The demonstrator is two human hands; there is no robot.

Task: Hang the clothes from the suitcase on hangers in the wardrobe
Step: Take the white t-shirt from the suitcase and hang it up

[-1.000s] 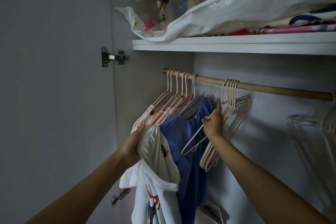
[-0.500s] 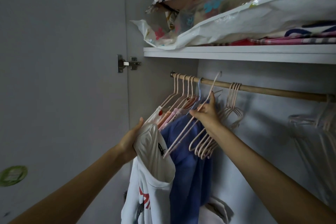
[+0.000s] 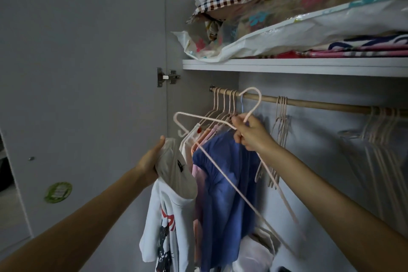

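Your left hand [image 3: 152, 161] grips a white shirt [image 3: 170, 210], which hangs below it. Just right of that hand hangs a blue garment [image 3: 223, 194]. Your right hand [image 3: 251, 132] pinches a pink hanger [image 3: 212, 161] at its neck, clear of the rail [image 3: 309, 102] above. Spare hangers [image 3: 280, 130] hang right of that hand.

A rail [image 3: 309, 102] runs under the shelf [image 3: 287, 66]; bagged bedding [image 3: 298, 35] lies on the shelf, overhanging its left end; hung clothes [image 3: 223, 174] crowd the rail's left end, spare hangers [image 3: 281, 117] hang to their right, more near the right end; the right hand [image 3: 250, 132] holds a loose hanger [image 3: 212, 161] before the clothes; the left hand [image 3: 152, 159] grips a T-shirt [image 3: 170, 205] left of them, beside the door [image 3: 77, 95].
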